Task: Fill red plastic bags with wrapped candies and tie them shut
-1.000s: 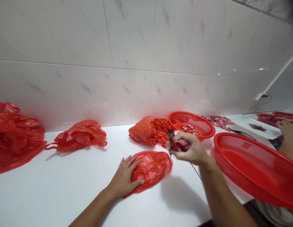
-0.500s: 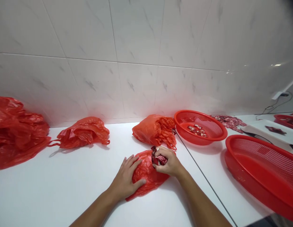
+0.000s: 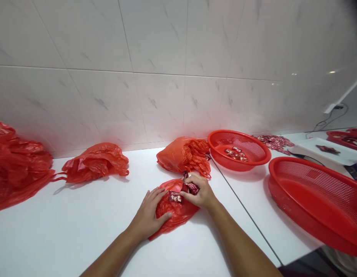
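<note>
A small red plastic bag (image 3: 172,211) lies flat on the white counter in front of me. My left hand (image 3: 148,215) rests on the bag's left side with its fingers spread, pressing it down. My right hand (image 3: 200,192) is closed around a bunch of small red wrapped candies (image 3: 192,187) right at the bag's upper right edge. One candy (image 3: 175,197) lies on the bag beside my fingers.
A stack of red bags (image 3: 184,157) sits behind the hands, two more red bag heaps (image 3: 94,163) (image 3: 17,165) to the left. A round red basket (image 3: 238,151) holds a few candies; a larger red basket (image 3: 313,200) stands at the right. More candies (image 3: 272,141) lie by the wall.
My right hand came back from near the round basket with the candies and now sits at the bag's edge. One candy has dropped onto the bag. The left hand stayed on the bag.
</note>
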`<state>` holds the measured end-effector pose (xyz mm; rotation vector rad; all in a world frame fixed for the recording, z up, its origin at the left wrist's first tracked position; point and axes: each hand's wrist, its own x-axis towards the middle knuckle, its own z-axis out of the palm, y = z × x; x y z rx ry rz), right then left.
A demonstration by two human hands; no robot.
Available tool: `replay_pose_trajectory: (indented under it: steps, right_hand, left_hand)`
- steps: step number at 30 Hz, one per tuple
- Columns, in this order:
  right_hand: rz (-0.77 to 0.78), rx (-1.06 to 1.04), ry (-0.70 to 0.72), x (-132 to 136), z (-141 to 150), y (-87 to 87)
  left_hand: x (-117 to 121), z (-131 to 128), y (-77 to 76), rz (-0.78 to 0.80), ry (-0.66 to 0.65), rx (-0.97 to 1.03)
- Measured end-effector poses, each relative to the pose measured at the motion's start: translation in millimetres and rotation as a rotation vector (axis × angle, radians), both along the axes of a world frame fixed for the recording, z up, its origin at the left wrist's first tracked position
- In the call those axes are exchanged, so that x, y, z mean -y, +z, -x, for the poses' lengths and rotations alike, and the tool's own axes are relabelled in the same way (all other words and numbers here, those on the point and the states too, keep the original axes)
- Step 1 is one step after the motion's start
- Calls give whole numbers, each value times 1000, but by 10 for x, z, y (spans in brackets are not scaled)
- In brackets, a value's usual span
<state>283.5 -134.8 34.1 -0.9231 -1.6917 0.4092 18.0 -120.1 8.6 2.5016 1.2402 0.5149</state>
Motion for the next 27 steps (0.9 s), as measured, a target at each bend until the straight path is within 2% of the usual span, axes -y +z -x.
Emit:
replay_pose_trajectory:
  steps: [9,14,20,24,27]
  right_hand:
    - [44,-29,21,-28,62,-101]
    - [87,27,65,33,82,4]
    - [104,55,166,107,144,89]
    - [65,-21,133,110,125,62]
    - [2,-96,54,101,101,50]
  left_hand:
    - [-23,-1,-20,-5,16,23]
    - [-17,-10,-6,-28,19,19]
    - [28,-14,44,-149,-1,70]
    - [13,-5,15,-188,-20,101]
    - [-4,4,-18,-194,-8,115]
